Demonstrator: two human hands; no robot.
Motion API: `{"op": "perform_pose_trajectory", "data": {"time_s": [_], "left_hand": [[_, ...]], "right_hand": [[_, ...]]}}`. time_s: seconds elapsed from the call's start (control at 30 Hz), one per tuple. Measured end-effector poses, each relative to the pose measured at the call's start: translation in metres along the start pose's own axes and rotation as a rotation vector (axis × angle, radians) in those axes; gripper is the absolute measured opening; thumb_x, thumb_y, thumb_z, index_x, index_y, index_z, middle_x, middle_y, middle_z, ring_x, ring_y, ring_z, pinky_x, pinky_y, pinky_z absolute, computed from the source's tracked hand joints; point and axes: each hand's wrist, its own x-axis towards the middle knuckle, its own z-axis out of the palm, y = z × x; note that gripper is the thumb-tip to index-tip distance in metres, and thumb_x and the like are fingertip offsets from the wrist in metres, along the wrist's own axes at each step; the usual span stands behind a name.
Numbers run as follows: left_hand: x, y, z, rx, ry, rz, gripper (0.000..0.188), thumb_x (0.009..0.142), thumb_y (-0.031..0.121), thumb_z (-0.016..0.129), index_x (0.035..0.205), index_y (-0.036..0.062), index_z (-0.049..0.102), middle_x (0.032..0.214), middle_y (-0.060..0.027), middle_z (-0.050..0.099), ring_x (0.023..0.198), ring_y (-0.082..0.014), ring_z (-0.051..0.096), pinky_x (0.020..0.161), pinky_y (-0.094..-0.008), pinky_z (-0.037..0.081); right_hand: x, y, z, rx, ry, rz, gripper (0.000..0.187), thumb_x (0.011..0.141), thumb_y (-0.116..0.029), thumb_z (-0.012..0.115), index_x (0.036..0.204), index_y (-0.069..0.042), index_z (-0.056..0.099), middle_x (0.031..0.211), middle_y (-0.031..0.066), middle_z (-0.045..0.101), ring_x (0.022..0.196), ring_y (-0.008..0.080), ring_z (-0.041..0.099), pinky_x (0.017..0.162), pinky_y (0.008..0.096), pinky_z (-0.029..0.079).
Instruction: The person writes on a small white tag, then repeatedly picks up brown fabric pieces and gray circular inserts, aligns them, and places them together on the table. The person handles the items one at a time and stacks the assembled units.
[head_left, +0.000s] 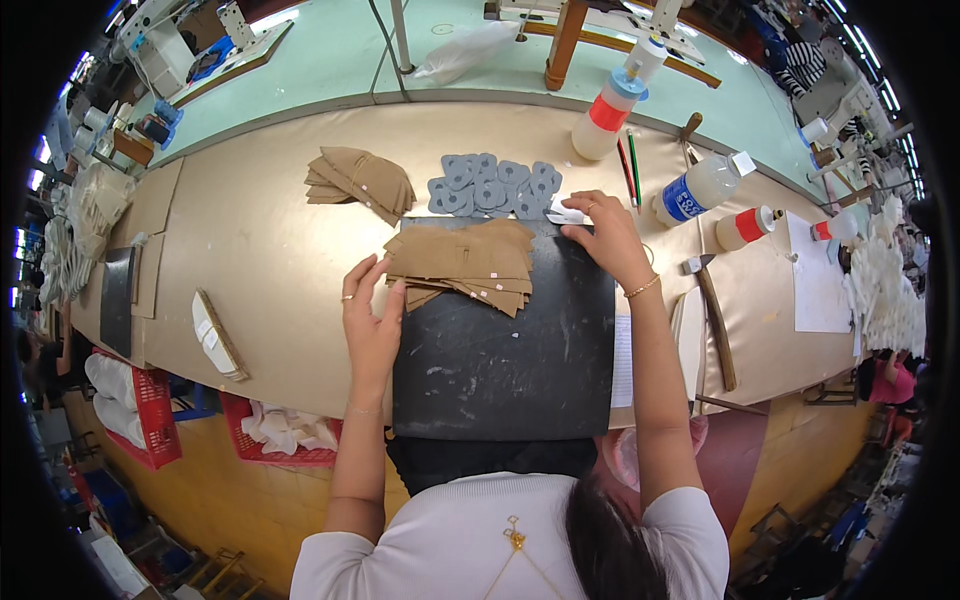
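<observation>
A fanned stack of brown cut pieces (462,255) lies at the far end of a black board (500,370). At the stack's left edge, my left hand (371,318) rests with fingers apart, the thumb touching the pieces. Beyond the board sits a cluster of small grey pieces with round marks (487,185). My right hand (608,238) is beside that cluster, with thumb and forefinger closed on a small white piece (562,212). Another fan of brown pieces (358,182) lies farther left.
On the right stand bottles, one with a blue label (690,205) and one with a red band (606,118), near pencils (630,170) and a hammer (716,325). A bundle of white shaped pieces (216,335) lies left. Red baskets (160,420) stand below the table's left edge.
</observation>
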Motion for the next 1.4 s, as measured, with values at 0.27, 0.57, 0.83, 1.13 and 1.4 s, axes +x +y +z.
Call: {"op": "perform_pose_trajectory", "data": {"time_s": [0.27,0.57,0.83,1.13,1.4], "left_hand": [[0.041,0.021,0.029,0.363,-0.126,0.188,0.042,0.086,0.022,0.078,0.12,-0.0017,0.068,0.114,-0.0161,0.058,0.102,-0.0314,0.054,0.093,-0.0412,0.047],[0.048,0.026,0.024,0.463,-0.161,0.192,0.038,0.08,0.023,0.083,0.11,0.0026,0.071,0.107,-0.0129,0.06,0.103,-0.0313,0.054,0.09,-0.0408,0.048],[0.042,0.03,0.023,0.523,-0.164,0.256,0.032,0.084,0.02,0.078,0.108,0.002,0.069,0.107,-0.0134,0.059,0.101,-0.0321,0.055,0.087,-0.0425,0.045],[0.044,0.029,0.024,0.502,-0.142,0.249,0.028,0.083,0.019,0.079,0.102,0.0017,0.068,0.107,-0.0131,0.059,0.101,-0.0324,0.056,0.088,-0.0425,0.045],[0.061,0.028,0.02,0.388,-0.266,0.077,0.035,0.076,0.02,0.086,0.096,-0.0008,0.066,0.099,-0.0127,0.061,0.097,-0.0305,0.058,0.086,-0.0396,0.049]], "right_hand": [[0.021,-0.007,0.007,-0.149,-0.231,-0.055,0.023,0.088,-0.024,0.072,0.107,-0.012,0.076,0.109,0.0062,0.071,0.101,0.0278,0.065,0.088,0.0397,0.052],[0.031,0.011,0.009,-0.083,0.171,0.039,0.015,0.092,-0.014,0.066,0.099,-0.005,0.075,0.093,0.0129,0.072,0.092,0.0302,0.067,0.083,0.0385,0.053],[0.059,0.01,0.025,0.15,-0.082,0.198,0.036,0.083,-0.016,0.077,0.116,-0.004,0.072,0.106,0.012,0.064,0.096,0.0304,0.064,0.086,0.0388,0.052],[0.066,0.005,0.04,0.184,-0.065,0.289,0.023,0.082,-0.009,0.077,0.1,-0.001,0.066,0.101,0.0151,0.067,0.085,0.0284,0.068,0.079,0.0371,0.054],[0.047,-0.005,0.016,0.523,0.039,0.372,0.044,0.086,-0.003,0.072,0.129,-0.008,0.065,0.093,0.0069,0.065,0.07,0.0121,0.063,0.067,0.0261,0.052]]}}
